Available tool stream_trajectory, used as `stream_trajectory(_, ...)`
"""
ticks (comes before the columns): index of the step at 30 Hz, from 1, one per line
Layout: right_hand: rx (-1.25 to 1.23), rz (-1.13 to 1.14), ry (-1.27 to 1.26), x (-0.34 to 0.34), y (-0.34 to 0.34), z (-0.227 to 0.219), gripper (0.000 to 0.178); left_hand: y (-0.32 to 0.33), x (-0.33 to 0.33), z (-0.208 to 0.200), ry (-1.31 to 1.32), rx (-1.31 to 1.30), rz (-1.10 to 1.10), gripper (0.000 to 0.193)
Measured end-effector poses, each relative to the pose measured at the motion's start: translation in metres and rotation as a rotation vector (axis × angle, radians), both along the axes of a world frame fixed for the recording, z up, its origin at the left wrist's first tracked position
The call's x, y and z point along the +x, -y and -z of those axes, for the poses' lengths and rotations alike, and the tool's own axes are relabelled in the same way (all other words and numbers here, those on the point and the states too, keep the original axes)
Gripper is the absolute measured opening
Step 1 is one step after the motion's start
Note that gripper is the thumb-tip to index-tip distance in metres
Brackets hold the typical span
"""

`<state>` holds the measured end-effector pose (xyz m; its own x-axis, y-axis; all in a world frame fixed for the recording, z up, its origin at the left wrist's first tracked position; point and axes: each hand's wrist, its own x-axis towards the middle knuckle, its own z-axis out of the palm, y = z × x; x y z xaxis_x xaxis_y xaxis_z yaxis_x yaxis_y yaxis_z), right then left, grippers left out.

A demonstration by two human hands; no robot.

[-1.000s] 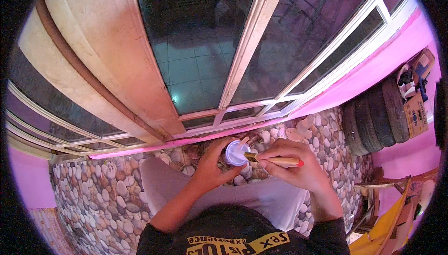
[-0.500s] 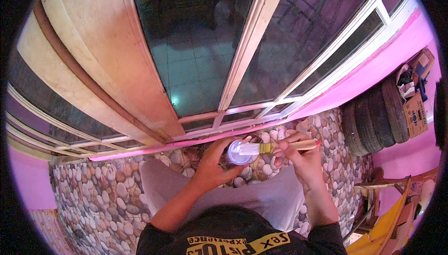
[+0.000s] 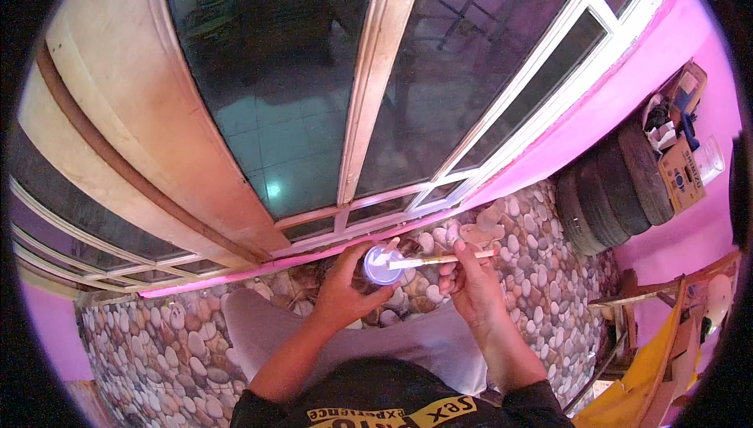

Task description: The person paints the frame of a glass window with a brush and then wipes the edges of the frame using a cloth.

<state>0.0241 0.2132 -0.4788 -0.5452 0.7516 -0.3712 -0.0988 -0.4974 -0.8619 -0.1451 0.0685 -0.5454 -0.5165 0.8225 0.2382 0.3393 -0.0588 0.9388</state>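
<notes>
My left hand (image 3: 345, 283) is wrapped round a small cup (image 3: 382, 274) with a pale rim and whitish paint in it. Between the fingers and thumb of my right hand (image 3: 473, 283) is the wooden handle of a paintbrush (image 3: 443, 259). The brush lies nearly level and is turned edge-on, so its flat side hardly shows. Its white bristles point left and rest at the right rim of the cup. Both hands are in front of my bent knees, above the pebble-patterned floor.
Ahead stands a window with dark glass (image 3: 306, 138) and white-painted frames (image 3: 522, 95); a bare wooden post (image 3: 149, 114) is at its left. Stacked tyres (image 3: 604, 197) and a cardboard box (image 3: 681, 177) sit by the pink wall. A wooden rack with yellow cloth (image 3: 655, 369) is at lower right.
The brush has turned from its flat side to its thin edge, its bristles still at the cup's rim. My view has shifted a little to the right.
</notes>
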Motion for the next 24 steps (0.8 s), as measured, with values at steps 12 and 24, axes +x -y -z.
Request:
stream_trajectory(12,-0.246,0.063,-0.093,0.006,-0.009,0.007,0.023,-0.016,0.0,0.002,-0.017,0.057,0.028,0.075)
stream_trajectory(24,-0.077,0.249,-0.225,0.012,-0.05,-0.017,0.021,-0.012,0.003,0.012,0.012,0.029,-0.03,0.072)
